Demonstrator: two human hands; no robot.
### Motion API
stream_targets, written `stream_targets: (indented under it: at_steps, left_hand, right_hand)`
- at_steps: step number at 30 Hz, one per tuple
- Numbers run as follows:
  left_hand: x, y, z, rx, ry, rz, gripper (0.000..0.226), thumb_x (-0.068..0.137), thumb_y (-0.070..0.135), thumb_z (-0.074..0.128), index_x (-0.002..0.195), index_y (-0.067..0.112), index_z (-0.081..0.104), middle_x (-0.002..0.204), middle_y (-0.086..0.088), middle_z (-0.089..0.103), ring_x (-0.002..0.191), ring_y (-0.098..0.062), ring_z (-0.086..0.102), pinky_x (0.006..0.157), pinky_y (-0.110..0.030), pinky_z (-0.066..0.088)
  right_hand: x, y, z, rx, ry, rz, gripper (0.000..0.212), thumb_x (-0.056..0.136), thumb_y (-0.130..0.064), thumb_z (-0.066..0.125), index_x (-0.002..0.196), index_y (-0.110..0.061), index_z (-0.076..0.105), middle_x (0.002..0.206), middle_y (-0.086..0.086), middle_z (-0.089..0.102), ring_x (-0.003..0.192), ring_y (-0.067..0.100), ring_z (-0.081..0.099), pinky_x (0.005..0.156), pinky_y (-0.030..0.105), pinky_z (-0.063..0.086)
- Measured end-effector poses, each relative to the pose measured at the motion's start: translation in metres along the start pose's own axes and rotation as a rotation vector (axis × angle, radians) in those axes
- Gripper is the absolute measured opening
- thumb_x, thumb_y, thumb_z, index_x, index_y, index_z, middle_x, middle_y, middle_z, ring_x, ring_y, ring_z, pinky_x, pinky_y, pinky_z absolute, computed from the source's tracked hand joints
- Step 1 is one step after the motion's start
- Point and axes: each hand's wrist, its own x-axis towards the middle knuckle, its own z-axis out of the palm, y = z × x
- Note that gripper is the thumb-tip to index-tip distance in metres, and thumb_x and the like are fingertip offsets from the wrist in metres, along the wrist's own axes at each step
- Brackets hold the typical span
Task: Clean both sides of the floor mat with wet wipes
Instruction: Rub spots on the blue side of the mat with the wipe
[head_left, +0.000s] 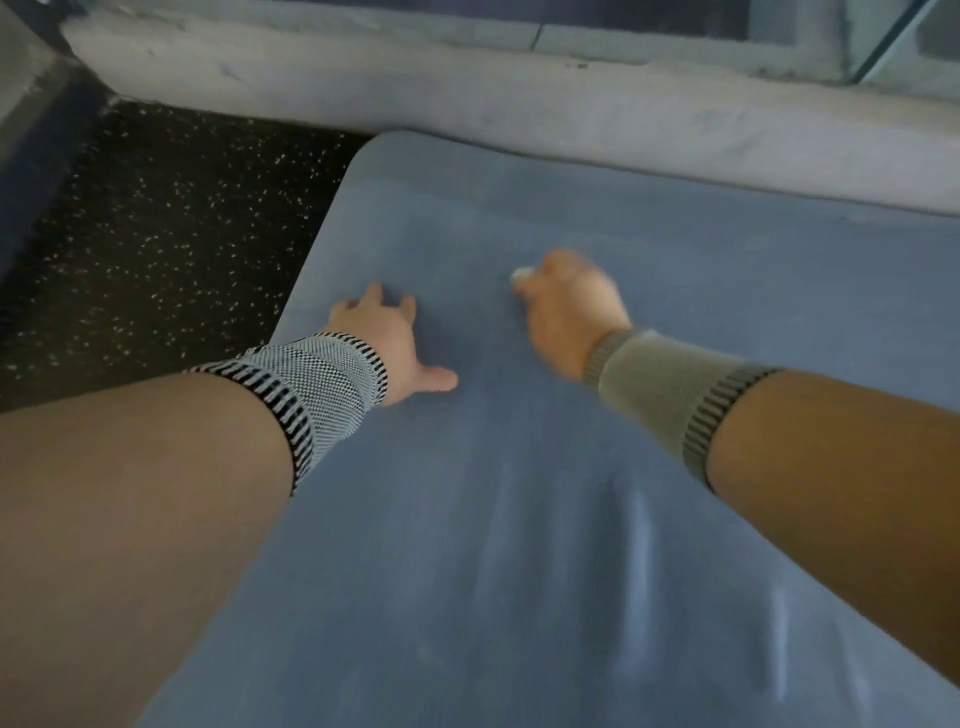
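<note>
1. One blue floor mat (519, 519) lies flat on the speckled floor (156, 234), its far end against a grey ledge (519, 119).
2. Left hand (387, 343) presses the mat, fingers spread.
3. Right hand (569, 301) grips one white wet wipe (521, 274), blurred.
4. Risk: hard scrubbing could ruck or slide the mat if the bracing hand lifts; the far corners could be missed.

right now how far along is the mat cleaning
Partly done, by the look of it. Pale wet-looking streaks on the near part of the blue floor mat suggest wiping there. In hand: the right hand grips a white wipe on the far part, while the left hand presses the mat flat. Left: the underside, not visible here.
</note>
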Motion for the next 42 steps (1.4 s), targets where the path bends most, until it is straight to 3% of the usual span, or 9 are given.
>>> stream_targets:
  at_steps: [3,9,15,18,21,30,33,37,42]
  left_hand:
    - [0.001,-0.004,-0.002,0.011,-0.044,0.031,0.113,0.075,0.072,0.061,0.155,0.023,-0.001,0.161,-0.009,-0.003,0.147,-0.033,0.010,0.116,-0.040,0.022]
    - [0.003,-0.011,0.008,-0.076,-0.020,0.033,0.114,0.071,0.071,0.065,0.154,0.031,-0.002,0.162,-0.002,-0.007,0.147,-0.033,0.003,0.117,-0.044,0.019]
    - [0.005,-0.013,0.012,-0.141,-0.029,0.026,0.114,0.072,0.068,0.068,0.154,0.033,-0.003,0.161,0.002,-0.012,0.147,-0.030,-0.004,0.116,-0.049,0.027]
    - [0.006,-0.013,0.013,-0.161,-0.018,0.025,0.113,0.072,0.068,0.068,0.154,0.033,-0.002,0.161,0.003,-0.011,0.147,-0.030,-0.004,0.115,-0.049,0.027]
    - [0.006,-0.013,0.013,-0.169,-0.011,0.022,0.113,0.071,0.067,0.069,0.154,0.034,-0.001,0.161,0.004,-0.010,0.147,-0.029,-0.004,0.113,-0.048,0.029]
    - [0.004,-0.011,0.011,-0.179,-0.036,0.011,0.114,0.072,0.064,0.071,0.153,0.034,-0.003,0.160,0.003,-0.012,0.147,-0.030,-0.006,0.111,-0.048,0.032]
    - [0.003,-0.012,0.010,-0.196,-0.039,0.013,0.113,0.073,0.064,0.071,0.154,0.033,-0.003,0.160,0.002,-0.013,0.147,-0.030,-0.005,0.113,-0.048,0.031]
    - [0.003,-0.011,0.011,-0.192,-0.037,0.016,0.112,0.073,0.063,0.070,0.153,0.033,-0.002,0.160,0.003,-0.013,0.147,-0.030,-0.006,0.112,-0.047,0.030]
    - [0.005,-0.010,0.011,-0.193,-0.046,0.019,0.115,0.072,0.064,0.071,0.153,0.034,-0.004,0.160,0.002,-0.014,0.146,-0.031,-0.007,0.113,-0.049,0.031]
  right_hand:
    - [0.002,-0.007,-0.005,-0.004,-0.080,-0.265,0.027,0.097,-0.018,0.045,0.114,-0.011,0.064,0.108,0.015,0.056,0.096,0.032,0.056,0.071,0.030,0.036]
    - [0.076,0.019,-0.017,-0.089,0.031,0.247,0.027,0.094,-0.012,0.046,0.113,-0.008,0.064,0.116,0.018,0.058,0.104,0.035,0.057,0.075,0.034,0.043]
    - [0.039,-0.010,-0.014,0.001,-0.068,-0.249,0.029,0.093,-0.014,0.047,0.113,-0.015,0.068,0.109,0.014,0.058,0.102,0.032,0.055,0.085,0.036,0.042]
    - [0.106,0.008,-0.031,-0.092,0.124,0.038,0.030,0.096,-0.018,0.044,0.116,-0.011,0.065,0.117,0.017,0.058,0.106,0.036,0.055,0.085,0.036,0.043]
    - [0.146,0.016,-0.030,-0.102,0.039,0.194,0.029,0.095,-0.015,0.047,0.118,-0.010,0.063,0.116,0.015,0.061,0.105,0.033,0.058,0.078,0.034,0.046]
    - [0.089,-0.012,-0.022,-0.067,-0.130,-0.320,0.030,0.095,-0.019,0.047,0.116,-0.020,0.068,0.110,0.016,0.063,0.103,0.036,0.058,0.084,0.035,0.041]
    - [0.131,0.002,-0.032,-0.163,0.050,-0.074,0.031,0.097,-0.020,0.044,0.119,-0.015,0.065,0.116,0.020,0.057,0.105,0.039,0.056,0.083,0.037,0.043]
    - [0.148,0.001,-0.026,-0.072,-0.051,0.180,0.032,0.094,-0.008,0.049,0.121,-0.017,0.064,0.123,0.012,0.060,0.110,0.031,0.058,0.088,0.032,0.047]
    - [0.073,-0.046,0.001,0.018,-0.143,-0.295,0.033,0.095,-0.017,0.046,0.121,-0.024,0.064,0.120,0.011,0.058,0.109,0.032,0.056,0.093,0.033,0.041]
